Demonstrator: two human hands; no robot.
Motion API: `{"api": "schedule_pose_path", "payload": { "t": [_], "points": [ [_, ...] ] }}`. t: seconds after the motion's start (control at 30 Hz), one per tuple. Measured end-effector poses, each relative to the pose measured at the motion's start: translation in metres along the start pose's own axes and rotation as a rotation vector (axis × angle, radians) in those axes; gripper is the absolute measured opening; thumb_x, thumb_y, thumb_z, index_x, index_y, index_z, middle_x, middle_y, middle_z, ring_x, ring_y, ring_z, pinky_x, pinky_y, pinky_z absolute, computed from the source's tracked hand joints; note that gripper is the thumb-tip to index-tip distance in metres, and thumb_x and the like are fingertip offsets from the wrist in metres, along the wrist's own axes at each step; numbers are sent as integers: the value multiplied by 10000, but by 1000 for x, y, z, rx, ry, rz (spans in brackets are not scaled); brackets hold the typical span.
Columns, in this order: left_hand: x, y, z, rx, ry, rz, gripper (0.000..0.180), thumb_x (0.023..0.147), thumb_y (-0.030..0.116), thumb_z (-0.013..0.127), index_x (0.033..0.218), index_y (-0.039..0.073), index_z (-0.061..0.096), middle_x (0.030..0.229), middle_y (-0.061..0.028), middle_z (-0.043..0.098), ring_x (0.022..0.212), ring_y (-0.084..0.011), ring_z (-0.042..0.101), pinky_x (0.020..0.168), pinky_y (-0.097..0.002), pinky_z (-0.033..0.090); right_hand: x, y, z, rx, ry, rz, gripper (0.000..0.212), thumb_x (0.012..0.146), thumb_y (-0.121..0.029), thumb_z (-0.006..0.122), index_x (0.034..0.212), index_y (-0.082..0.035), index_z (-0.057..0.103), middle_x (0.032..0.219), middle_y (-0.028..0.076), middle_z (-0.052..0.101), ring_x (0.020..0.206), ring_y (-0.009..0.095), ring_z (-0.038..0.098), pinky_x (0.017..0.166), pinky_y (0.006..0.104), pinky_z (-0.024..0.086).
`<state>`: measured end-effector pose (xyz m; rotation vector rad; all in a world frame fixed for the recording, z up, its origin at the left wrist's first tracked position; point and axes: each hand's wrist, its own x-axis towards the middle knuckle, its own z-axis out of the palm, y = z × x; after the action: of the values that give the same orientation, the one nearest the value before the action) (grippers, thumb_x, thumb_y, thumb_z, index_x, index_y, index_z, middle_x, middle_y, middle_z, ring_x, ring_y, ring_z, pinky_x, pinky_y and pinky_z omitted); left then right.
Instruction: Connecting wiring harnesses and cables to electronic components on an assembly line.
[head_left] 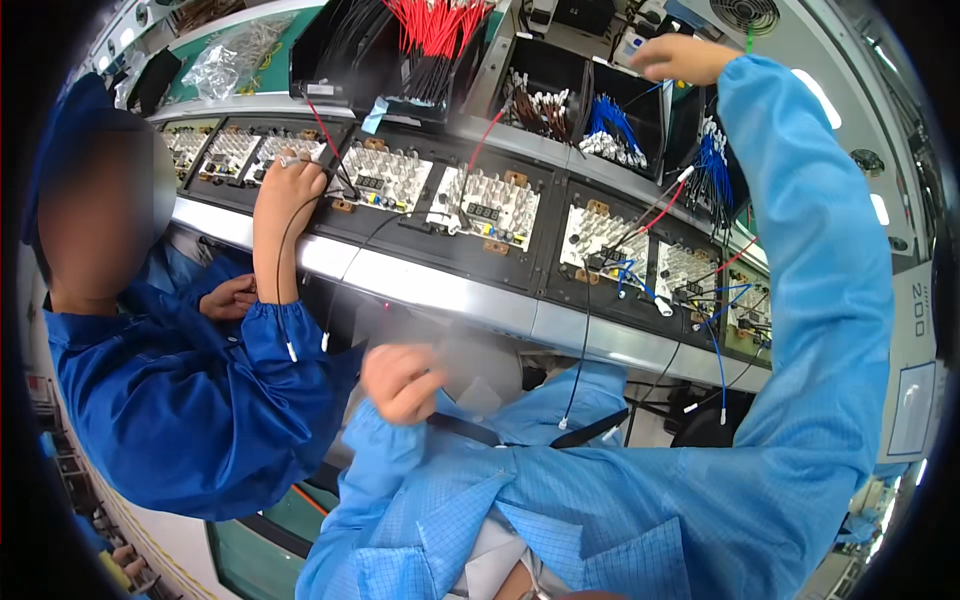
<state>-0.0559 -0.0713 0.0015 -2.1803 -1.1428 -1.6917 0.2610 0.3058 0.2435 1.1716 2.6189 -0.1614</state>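
the right hand was near the far edge of a black bin; the left hand was curled near the bench edge
the blue wires lay bundled in that bin, white plugs at the near end; they looked light, limp and easily tangled, probably best held by the stiffer plugs; the right fingers were blurred, their closure impossible to tell; the left fingers were bent inward, any grip unclear

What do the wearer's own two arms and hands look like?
Both arms wear loose, slightly shiny, light-blue fabric sleeves, gathered at the wrists. The left hand and right hand are ungloved; the left is partly blurred.
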Motion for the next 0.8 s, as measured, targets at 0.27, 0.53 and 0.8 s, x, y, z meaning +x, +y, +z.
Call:
{"api": "schedule_pose_path", "payload": {
  "t": [0.27,0.53,0.8],
  "points": [
    [8,-32,74,28,-313,-176,51,552,113,573,591,145,581,589,-44,492,604,-271,558,513,-408,443,79,97,56,-203,95,-70,269,773,-158,607,1015,-54,660,973,180,631,954,334,597,835,414,480],
    [6,-23,70,-28,-205,31,130,529,120,560,625,131,472,600,-23,395,518,-198,479,418,-347,368,83,124,215,-119,-172,179,502,838,-432,575,1070,11,618,1066,250,625,1027,410,585,917,469,439],
    [3,-8,70,6,-216,-20,163,528,109,575,661,121,481,621,-30,377,543,-191,467,439,-340,352,99,138,253,-64,26,266,337,835,-301,533,875,4,671,920,238,645,855,398,620,792,477,476]
  ]
}}
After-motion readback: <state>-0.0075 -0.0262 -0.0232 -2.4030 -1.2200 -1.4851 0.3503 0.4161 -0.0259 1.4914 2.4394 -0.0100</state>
